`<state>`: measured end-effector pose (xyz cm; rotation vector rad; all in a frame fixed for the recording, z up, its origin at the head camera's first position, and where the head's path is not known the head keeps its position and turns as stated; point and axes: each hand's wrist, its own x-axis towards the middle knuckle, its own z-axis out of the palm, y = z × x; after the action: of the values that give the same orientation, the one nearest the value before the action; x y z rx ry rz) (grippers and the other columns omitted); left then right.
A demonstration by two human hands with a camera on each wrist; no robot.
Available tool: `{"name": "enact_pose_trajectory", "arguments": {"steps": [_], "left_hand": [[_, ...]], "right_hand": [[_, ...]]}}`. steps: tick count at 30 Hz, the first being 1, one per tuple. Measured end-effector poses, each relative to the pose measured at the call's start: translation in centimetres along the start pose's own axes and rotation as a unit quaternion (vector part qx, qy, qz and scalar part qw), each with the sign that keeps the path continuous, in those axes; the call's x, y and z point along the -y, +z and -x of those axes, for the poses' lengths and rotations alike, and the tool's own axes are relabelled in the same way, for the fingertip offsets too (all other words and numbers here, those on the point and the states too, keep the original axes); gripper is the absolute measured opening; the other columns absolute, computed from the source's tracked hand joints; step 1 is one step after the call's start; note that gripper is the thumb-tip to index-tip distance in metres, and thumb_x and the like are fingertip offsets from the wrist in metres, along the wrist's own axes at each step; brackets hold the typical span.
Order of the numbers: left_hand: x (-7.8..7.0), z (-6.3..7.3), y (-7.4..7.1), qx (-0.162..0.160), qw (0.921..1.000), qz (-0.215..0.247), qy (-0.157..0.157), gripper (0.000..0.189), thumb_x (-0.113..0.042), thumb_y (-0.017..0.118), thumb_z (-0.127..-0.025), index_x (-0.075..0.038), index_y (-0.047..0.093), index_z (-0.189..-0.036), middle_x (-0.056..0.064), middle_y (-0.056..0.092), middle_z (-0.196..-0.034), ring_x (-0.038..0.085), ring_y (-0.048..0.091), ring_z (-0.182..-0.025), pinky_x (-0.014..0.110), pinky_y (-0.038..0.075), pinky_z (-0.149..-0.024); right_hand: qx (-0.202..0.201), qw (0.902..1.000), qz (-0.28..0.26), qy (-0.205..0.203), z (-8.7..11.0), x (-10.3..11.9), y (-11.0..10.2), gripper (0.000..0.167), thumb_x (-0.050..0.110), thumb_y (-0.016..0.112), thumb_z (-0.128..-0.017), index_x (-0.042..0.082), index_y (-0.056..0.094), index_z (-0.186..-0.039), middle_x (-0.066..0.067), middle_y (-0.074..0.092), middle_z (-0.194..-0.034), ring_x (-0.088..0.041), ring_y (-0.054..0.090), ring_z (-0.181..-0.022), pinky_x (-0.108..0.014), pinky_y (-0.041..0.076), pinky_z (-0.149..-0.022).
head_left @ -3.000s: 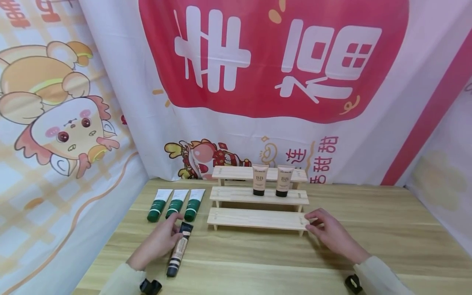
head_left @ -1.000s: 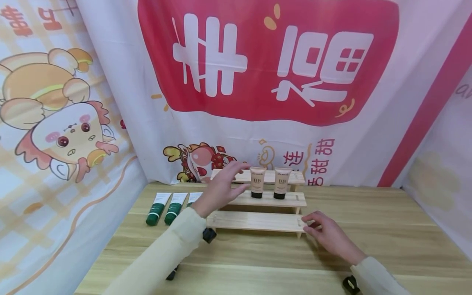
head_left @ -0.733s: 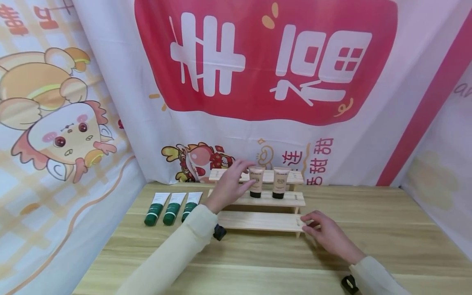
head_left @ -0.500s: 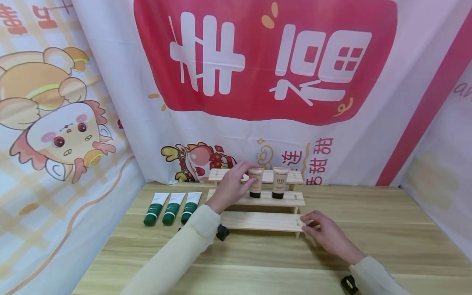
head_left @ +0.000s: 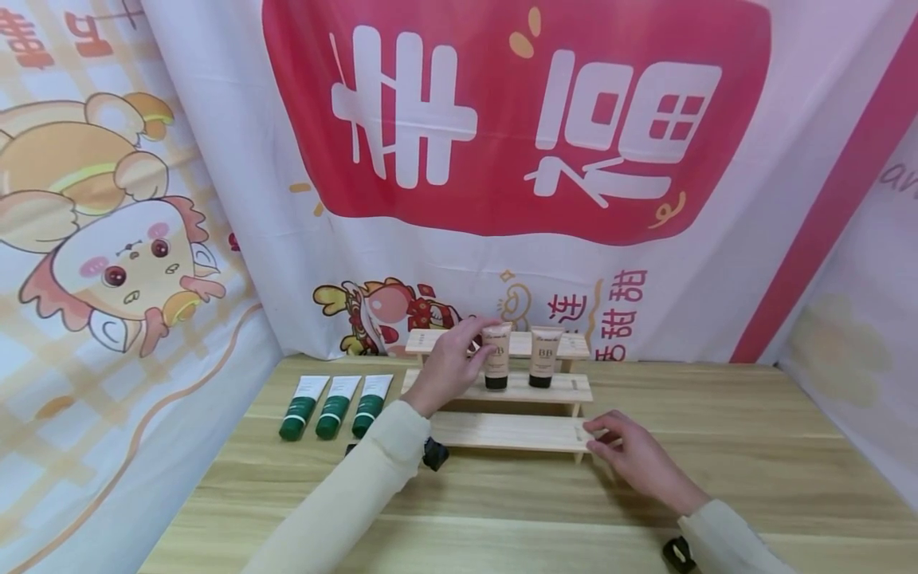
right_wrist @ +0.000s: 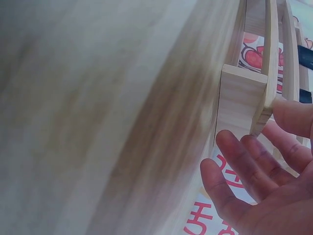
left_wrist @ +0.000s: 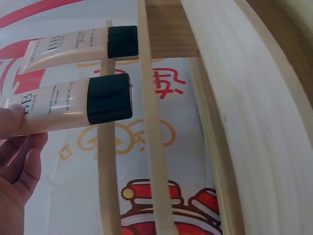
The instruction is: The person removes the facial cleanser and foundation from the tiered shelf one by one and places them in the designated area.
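On my feed the left hand (head_left: 449, 363), apart from the left BB tube (head_left: 499, 360) a second ago, now pinches it, so I judge it secured. Its black cap (head_left: 496, 383) is below my grip, at the middle shelf (head_left: 519, 388); lifted or not, I can't tell. My right hand (head_left: 636, 456) grips the end of the bottom shelf (head_left: 509, 430).

Upright beige tube (head_left: 498, 365); black-capped
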<state>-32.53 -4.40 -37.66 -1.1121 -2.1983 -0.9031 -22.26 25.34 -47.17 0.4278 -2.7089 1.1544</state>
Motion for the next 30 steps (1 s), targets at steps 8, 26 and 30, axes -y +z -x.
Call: {"name": "enact_pose_trajectory", "arguments": {"steps": [8,26,30], "left_hand": [[-0.6,1.3,-3.2,-0.019,0.9998,-0.008,0.001,0.038,-0.013,0.065,-0.089,-0.013,0.054,-0.126,-0.003,0.059,-0.106,0.005,0.051,-0.078,0.022,0.048,-0.066],[-1.5,8.0,-13.2,-0.004,0.9952,-0.068,-0.070,0.040,-0.006,0.067,-0.087,-0.012,0.057,-0.126,-0.006,0.055,-0.091,0.008,0.049,-0.074,0.025,0.046,-0.061],[-0.8,10.7,-14.9,0.031,0.9859,-0.099,-0.131,0.042,-0.003,0.068,-0.086,-0.011,0.057,-0.126,-0.004,0.058,-0.092,0.008,0.049,-0.071,0.025,0.046,-0.059]], "right_hand": [[-0.002,1.0000,0.004,-0.008,0.0,0.5,0.0,0.020,0.001,0.069,-0.084,0.005,0.065,-0.103,-0.005,0.060,-0.100,-0.021,0.063,-0.086,-0.027,0.053,-0.073],[-0.009,0.9998,0.011,-0.012,0.2,0.4,0.1,0.020,0.002,0.070,-0.083,0.006,0.066,-0.102,-0.004,0.061,-0.100,-0.021,0.064,-0.085,-0.028,0.053,-0.073],[-0.013,0.9997,0.010,-0.018,0.2,0.4,0.1,0.020,0.002,0.071,-0.082,0.007,0.066,-0.102,-0.004,0.061,-0.099,-0.021,0.064,-0.084,-0.028,0.053,-0.073]]}}
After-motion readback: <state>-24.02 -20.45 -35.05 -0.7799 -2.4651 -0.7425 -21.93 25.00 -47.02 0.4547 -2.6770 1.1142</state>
